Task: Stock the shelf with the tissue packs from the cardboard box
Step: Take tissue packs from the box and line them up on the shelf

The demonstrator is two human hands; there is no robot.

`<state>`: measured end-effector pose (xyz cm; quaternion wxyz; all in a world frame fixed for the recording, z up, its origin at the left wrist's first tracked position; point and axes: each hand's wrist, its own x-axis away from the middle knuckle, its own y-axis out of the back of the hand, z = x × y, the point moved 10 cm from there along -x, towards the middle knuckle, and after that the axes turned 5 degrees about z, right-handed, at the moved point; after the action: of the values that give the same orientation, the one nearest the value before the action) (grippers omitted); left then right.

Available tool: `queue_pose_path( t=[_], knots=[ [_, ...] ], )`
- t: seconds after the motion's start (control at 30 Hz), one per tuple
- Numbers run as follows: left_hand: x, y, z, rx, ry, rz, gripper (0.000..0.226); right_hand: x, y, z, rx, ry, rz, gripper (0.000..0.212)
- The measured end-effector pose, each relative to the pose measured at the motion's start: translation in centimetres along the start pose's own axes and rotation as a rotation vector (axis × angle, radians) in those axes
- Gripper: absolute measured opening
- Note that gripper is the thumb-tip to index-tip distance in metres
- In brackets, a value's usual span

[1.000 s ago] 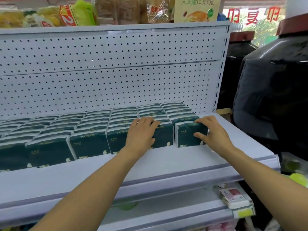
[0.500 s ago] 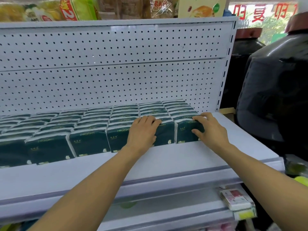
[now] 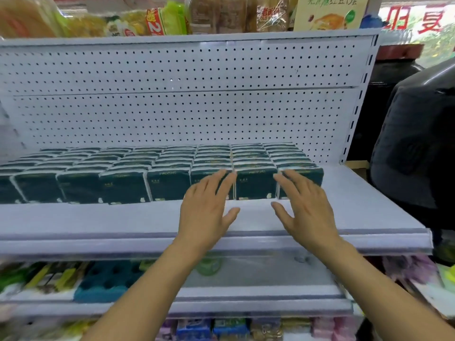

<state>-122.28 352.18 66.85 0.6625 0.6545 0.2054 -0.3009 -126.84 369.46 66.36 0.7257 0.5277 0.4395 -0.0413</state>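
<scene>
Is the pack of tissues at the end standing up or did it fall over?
Standing up. The rightmost tissue pack sits upright on the shelf, its front level with its neighbours.

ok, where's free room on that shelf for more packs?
Bare strip along the shelf front, between the tissue packs and the lip, and a patch at the right end beside the last pack. Behind that, packs fill it to the pegboard. Both hands, left hand and right hand, hover open.

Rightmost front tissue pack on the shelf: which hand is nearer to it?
Right. The right hand has its fingertips over the rightmost front tissue pack; the left hand is two packs further left.
</scene>
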Motion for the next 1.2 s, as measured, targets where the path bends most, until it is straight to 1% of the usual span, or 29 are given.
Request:
queue_pose_path(
  t=[0.1, 0.23, 0.3, 0.37, 0.57, 0.67, 0.77, 0.87, 1.03, 1.2],
  knots=[
    [4.9, 1.8, 1.8, -0.003, 0.048, 0.024, 0.074, 2.2, -0.3, 4.9, -0.122, 0.083, 0.008, 0.051],
    [12.4, 3.7, 5.4, -0.020, 0.128, 0.075, 0.066, 4.9, -2.4, 12.5, -0.174, 0.225, 0.094, 0.049],
    [16.6, 4.4, 7.9, -0.049, 0.188, 0.126, 0.062, 6.3, -3.9, 16.8, -0.202, 0.273, 0.132, 0.048],
    [21.2, 4.9, 10.8, -0.067, 0.253, 0.196, 0.065, 7.7, -5.4, 21.3, -0.217, 0.311, 0.175, 0.049],
    [34.4, 8.0, 21.1, -0.133, 0.426, 0.340, 0.073, 10.7, -10.5, 35.9, -0.222, 0.380, 0.325, 0.052],
    [41.7, 10.7, 27.7, -0.171, 0.526, 0.449, 0.076, 13.0, -13.0, 45.1, -0.242, 0.409, 0.397, 0.056],
    [48.1, 13.1, 33.6, -0.202, 0.575, 0.548, 0.076, 15.2, -15.0, 53.6, -0.261, 0.456, 0.436, 0.056],
    [53.8, 14.7, 38.5, -0.210, 0.588, 0.644, 0.074, 16.9, -17.2, 60.6, -0.269, 0.472, 0.483, 0.055],
    [60.6, 15.5, 44.7, -0.188, 0.647, 0.729, 0.075, 19.1, -21.0, 69.5, -0.362, 0.474, 0.633, 0.056],
    [66.8, 13.6, 50.1, -0.108, 0.763, 0.777, 0.073, 21.3, -27.1, 75.1, -0.390, 0.478, 0.823, 0.054]
  ],
)
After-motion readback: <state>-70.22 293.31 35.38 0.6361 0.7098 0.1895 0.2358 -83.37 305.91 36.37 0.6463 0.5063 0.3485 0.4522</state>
